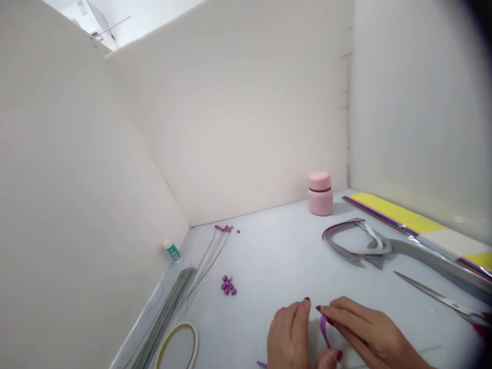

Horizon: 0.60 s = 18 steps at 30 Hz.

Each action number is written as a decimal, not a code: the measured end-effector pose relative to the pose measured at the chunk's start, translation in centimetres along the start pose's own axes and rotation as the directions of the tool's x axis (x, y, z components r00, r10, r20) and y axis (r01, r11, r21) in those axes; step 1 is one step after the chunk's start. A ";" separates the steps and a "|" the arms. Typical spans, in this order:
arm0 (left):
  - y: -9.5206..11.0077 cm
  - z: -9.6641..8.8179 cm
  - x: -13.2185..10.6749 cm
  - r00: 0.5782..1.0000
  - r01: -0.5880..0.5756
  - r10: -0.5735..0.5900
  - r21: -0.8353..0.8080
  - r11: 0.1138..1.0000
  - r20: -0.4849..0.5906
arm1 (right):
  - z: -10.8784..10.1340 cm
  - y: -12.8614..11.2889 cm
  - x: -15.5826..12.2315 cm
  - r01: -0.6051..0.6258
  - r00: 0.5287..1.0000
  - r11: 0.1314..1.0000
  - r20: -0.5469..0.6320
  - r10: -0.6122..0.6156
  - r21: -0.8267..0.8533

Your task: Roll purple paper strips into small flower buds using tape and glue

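A narrow purple paper strip (324,328) curves between my two hands near the front edge of the view. My right hand (371,333) is closed, its fingertips at the strip's upper end. My left hand (288,335) has its fingers pressed together and bent, with its thumb by the strip's lower end. Another bit of purple strip (262,364) pokes out left of that hand; its grip is partly hidden. Further off, several small folded purple stars (228,285) lie in a cluster. More purple stars (223,228) sit by the ends of thin wires.
Left: a bundle of grey wires (165,318), a roll of tape (196,338) and a small green-labelled bottle (173,252). A pink jar (320,195) stands at the back. Right: scissors (434,294), looped grey strips (342,251) and packed coloured paper (403,212) along the wall.
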<state>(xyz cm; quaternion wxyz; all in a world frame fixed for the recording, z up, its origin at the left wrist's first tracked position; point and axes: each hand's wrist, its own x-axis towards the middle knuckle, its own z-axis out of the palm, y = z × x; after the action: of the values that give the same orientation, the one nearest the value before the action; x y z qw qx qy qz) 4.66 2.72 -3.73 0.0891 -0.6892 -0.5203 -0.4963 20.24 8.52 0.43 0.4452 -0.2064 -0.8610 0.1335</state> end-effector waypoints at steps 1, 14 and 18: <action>0.2 0.0 0.0 1.000 -0.002 0.002 -0.001 1.000 -0.001 | -0.1 -0.1 0.2 0.014 0.999 1.000 -0.029 -0.014 -0.010; -1.3 0.0 0.2 0.996 -0.087 0.077 0.275 0.958 0.046 | 0.0 0.4 0.4 -0.136 0.991 0.988 -0.023 0.135 -0.067; -1.3 -0.2 0.6 0.999 -0.046 0.044 0.261 0.964 0.016 | 0.2 0.6 -0.1 -0.152 0.988 0.988 0.017 0.152 -0.005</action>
<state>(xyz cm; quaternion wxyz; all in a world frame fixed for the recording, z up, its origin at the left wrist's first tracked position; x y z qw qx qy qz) 3.49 3.48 -3.68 0.1879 -0.6856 -0.5657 -0.4178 20.28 9.03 0.02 0.4257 -0.2709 -0.8470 0.1671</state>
